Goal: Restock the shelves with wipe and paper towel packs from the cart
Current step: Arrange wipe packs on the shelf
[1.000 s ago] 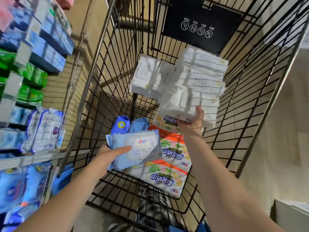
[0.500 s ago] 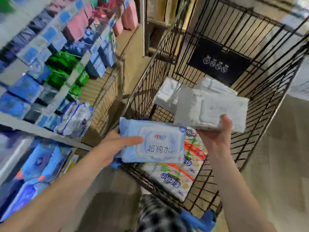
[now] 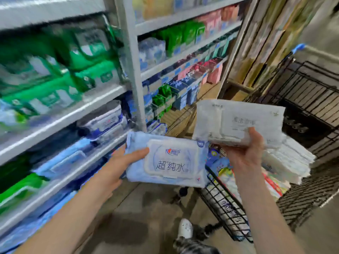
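Grey metal shelves fill 8 to 12 o'clock, their edges running diagonally. The green, blue and pink packs on them are blurred. The black wire cart takes 2 to 5 o'clock, with its near rim just below your right wrist. Between the shelf edge and the cart rim, a strip of bare grey floor opens toward 6 o'clock, with a white shoe on it.

Your left hand has its grip closed on the pale blue soft-plastic wipe pack at the pack's 9 o'clock end. The thumb is on top, touching the edge of the white rigid flip lid, and the fingers underneath are hidden. The pack lies flat, lid up, and reaches toward 3 o'clock as far as the cart rim.

Your right hand has its grip closed on the white crinkly rectangular wipe pack from below, thumb over its near edge at 5 o'clock. The pack is tilted toward you, above the cart.

The two packs' corners overlap in view, and you can't tell whether they touch.

A stack of flat white packs sits in the cart at 4 o'clock, just behind that hand.
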